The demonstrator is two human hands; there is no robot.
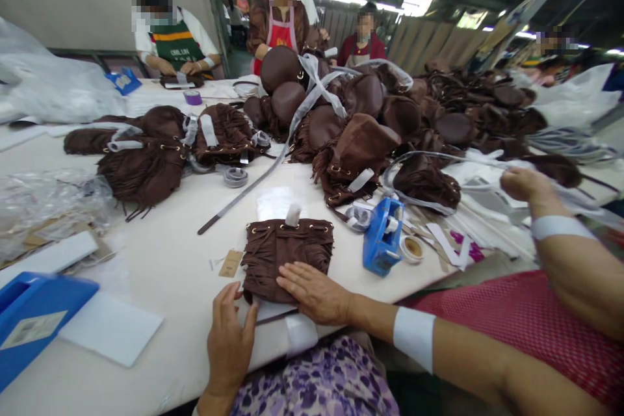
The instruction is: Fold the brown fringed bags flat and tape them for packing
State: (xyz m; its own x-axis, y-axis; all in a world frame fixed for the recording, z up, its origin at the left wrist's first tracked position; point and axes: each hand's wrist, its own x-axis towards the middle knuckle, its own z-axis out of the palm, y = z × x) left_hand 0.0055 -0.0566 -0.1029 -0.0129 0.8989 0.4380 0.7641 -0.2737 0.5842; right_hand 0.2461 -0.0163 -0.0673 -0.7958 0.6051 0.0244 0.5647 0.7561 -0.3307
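A dark brown fringed bag (287, 250) lies flat on the white table in front of me, with gold eyelets along its top edge and a whitish wrapped piece (293, 215) at the top middle. My right hand (314, 292) rests flat on its lower right part, fingers stretched out. At the lower left corner, my left hand (230, 331) is held with thumb and fingers apart, the fingertips close to the bag's edge. Whether they touch it I cannot tell. A small tan tag (231, 263) lies just left of the bag.
A blue tape dispenser (383, 237) and a tape roll (412, 249) stand to the right. Many brown bags (351, 136) are heaped behind. Another blue dispenser (36, 318) sits at left beside a white pad (112, 327). A co-worker's hand (526, 183) reaches in from the right.
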